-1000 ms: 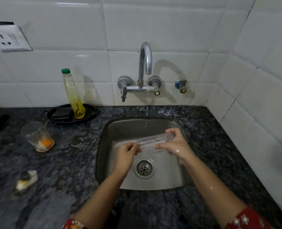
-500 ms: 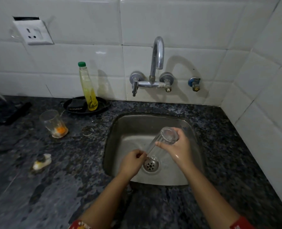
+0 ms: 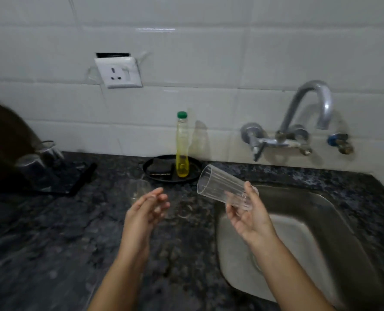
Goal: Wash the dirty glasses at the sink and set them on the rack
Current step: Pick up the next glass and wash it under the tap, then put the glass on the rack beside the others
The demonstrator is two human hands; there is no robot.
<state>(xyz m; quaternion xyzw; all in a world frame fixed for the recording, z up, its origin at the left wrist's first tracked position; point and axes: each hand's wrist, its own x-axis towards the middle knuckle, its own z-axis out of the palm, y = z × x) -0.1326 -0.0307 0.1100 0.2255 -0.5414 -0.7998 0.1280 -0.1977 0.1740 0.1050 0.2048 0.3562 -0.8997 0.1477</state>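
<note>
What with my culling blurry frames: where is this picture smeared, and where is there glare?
Head view: motion blur smears the left edge and the left hand; the ribbed clear glass tumbler in the right hand is fairly sharp; a glare streak crosses the white wall tiles.

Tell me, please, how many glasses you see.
2 plainly: a ribbed glass in the right hand, a second glass on the counter behind the left hand. Blurred shapes far left may be more.

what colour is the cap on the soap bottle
Green, on the yellow soap bottle; its cap shows clearly in the head view.
</note>
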